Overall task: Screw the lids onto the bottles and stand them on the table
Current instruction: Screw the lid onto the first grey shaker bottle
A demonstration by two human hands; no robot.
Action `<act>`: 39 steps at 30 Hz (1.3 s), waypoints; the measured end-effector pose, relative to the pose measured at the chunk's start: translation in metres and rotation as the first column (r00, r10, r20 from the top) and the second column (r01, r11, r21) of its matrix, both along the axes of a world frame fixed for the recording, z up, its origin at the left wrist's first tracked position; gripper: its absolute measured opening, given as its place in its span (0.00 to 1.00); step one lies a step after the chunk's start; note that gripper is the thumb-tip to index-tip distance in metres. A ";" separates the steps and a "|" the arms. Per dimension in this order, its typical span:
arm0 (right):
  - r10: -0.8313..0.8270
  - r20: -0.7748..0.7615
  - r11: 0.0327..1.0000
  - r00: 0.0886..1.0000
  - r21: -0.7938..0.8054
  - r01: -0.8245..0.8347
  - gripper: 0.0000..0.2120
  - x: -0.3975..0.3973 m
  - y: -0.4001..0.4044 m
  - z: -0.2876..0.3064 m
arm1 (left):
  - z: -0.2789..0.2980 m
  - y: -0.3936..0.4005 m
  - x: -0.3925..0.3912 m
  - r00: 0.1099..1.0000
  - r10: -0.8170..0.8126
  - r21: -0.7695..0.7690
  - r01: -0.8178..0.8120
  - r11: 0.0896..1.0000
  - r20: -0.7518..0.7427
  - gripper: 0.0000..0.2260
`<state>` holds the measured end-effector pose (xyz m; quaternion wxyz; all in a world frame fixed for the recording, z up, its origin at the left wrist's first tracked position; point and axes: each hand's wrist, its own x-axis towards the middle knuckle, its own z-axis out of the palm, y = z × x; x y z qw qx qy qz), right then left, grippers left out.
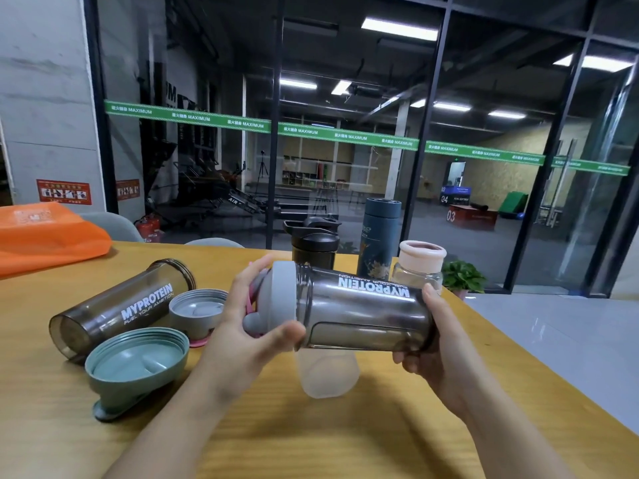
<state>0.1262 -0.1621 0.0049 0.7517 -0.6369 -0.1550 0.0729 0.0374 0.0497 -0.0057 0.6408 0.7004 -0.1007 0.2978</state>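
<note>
While the smoky MYPROTEIN shaker bottle (366,312) is held sideways in the air above the wooden table (311,437), its grey lid (276,299) sits over the mouth with bare thread showing just beside its rim, so I judge the screwing unfinished. If the lid has gone on crooked it could cross-thread and jam, and a smooth plastic barrel held level could twist or slip through the holding palm as the turning force rises. The left hand (249,326) is curled around the lid, thumb across its near edge and fingers reaching over the far side, closed firmly on it. The right hand (435,344) wraps the bottle's base end, fingers curled underneath and thumb lying on top, also closed tight. A frosted clear bottle (326,375) lies on the table directly beneath the held one and could be knocked if the hands drop. To the left a second MYPROTEIN bottle (121,305) lies open on its side, with a green lid (136,364) and another grey lid (197,311) upturned beside it. At the far edge a black shaker (314,245), a dark blue flask (378,233) and a pink-lidded jar (420,264) stand upright.
</note>
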 end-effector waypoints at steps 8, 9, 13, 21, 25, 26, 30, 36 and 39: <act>0.017 0.113 0.993 0.993 0.117 -0.031 0.15 0.004 -0.002 -0.003 | -0.002 0.006 0.003 0.995 0.046 -0.049 -0.050 0.998 -0.089 0.64; 0.016 0.124 0.993 0.992 0.115 -0.030 0.16 0.005 -0.002 -0.004 | -0.002 0.006 0.004 0.995 0.048 -0.046 -0.053 0.998 -0.090 0.63; 0.029 0.135 0.989 0.990 0.139 -0.048 0.18 0.005 -0.003 -0.004 | -0.002 0.007 0.004 0.995 0.047 -0.046 -0.051 0.998 -0.083 0.54; -0.016 0.115 0.997 0.993 0.074 0.008 0.19 0.005 0.000 -0.005 | 0.008 -0.001 -0.006 0.999 0.013 -0.054 -0.016 0.998 -0.050 0.50; -0.085 0.193 0.990 0.978 0.126 0.061 0.14 0.007 0.000 -0.006 | 0.009 -0.004 -0.007 0.998 0.008 -0.072 -0.013 0.997 -0.070 0.50; -0.083 0.196 0.990 0.977 0.130 0.058 0.16 0.007 0.000 -0.007 | 0.009 -0.004 -0.006 0.997 0.010 -0.075 -0.016 0.997 -0.073 0.50; -0.105 0.208 0.986 0.972 0.146 0.075 0.11 0.009 0.001 -0.011 | 0.006 -0.001 -0.003 0.995 0.045 -0.063 -0.050 0.997 -0.086 0.50; -0.081 0.245 0.992 0.966 0.116 0.054 0.19 0.007 0.001 -0.009 | 0.004 -0.001 -0.002 0.992 0.039 -0.074 -0.048 0.996 -0.117 0.51; -0.085 0.289 0.994 0.954 0.088 0.062 0.20 0.004 0.001 -0.009 | 0.003 0.000 0.000 0.988 0.032 -0.107 -0.049 0.993 -0.151 0.51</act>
